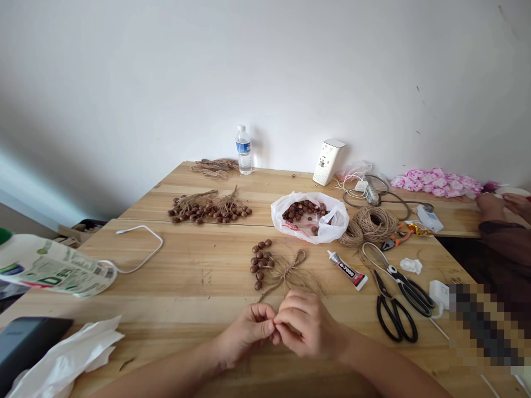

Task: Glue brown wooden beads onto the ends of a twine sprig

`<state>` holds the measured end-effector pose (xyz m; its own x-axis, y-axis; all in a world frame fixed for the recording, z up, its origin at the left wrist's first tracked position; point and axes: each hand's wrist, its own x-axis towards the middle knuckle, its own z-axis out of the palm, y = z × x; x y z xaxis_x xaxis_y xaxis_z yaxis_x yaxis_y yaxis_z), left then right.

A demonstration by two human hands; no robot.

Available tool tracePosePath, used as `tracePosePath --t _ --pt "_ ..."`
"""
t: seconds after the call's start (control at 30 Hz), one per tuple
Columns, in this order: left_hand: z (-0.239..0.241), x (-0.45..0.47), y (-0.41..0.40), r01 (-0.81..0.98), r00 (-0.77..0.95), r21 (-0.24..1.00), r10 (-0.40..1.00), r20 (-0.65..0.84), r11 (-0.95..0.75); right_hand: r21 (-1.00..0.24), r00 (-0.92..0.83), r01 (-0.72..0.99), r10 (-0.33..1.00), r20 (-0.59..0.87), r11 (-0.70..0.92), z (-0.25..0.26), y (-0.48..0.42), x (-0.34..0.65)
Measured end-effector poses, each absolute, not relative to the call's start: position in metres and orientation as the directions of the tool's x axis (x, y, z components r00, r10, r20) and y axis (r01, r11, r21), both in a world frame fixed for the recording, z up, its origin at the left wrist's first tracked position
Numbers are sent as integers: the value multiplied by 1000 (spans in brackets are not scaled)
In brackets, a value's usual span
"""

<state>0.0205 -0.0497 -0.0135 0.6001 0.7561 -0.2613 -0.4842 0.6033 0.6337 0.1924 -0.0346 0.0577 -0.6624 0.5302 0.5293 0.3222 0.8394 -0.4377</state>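
My left hand (250, 330) and my right hand (306, 323) meet at the near middle of the wooden table (194, 282), fingers pinched together; what they pinch is too small to make out. Just beyond them lies a bundle of jute twine strands (290, 271) tied in a knot, with several brown nuts (260, 263) strung at its left ends. Whether a strand reaches my fingers I cannot tell.
A white plastic bag of brown nuts (310, 216), twine coils (375, 223), a glue tube (347, 270), black scissors (396, 301), pliers (394, 239), a finished nut-and-twine bunch (209, 208), a water bottle (244, 150), a white cable (139, 249). Another person's hands (504, 205) rest far right.
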Motion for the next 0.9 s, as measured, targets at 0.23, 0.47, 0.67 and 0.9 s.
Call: tracePosePath --t 0.23,0.47,0.67,0.9 --pt "-6 20 -49 -459 638 619 721 -269 637 -625 -526 274 658 540 731 54 -32 191" --pt "-3 20 -48 -501 605 648 768 -211 573 -838 -514 296 816 264 458 59 -29 199" --pt "-6 24 -48 -456 538 693 793 -284 558 -640 -649 348 669 364 685 55 -31 200" --pt "-3 25 -52 -402 527 747 801 -284 530 -635 -752 345 609 254 691 62 -32 206"
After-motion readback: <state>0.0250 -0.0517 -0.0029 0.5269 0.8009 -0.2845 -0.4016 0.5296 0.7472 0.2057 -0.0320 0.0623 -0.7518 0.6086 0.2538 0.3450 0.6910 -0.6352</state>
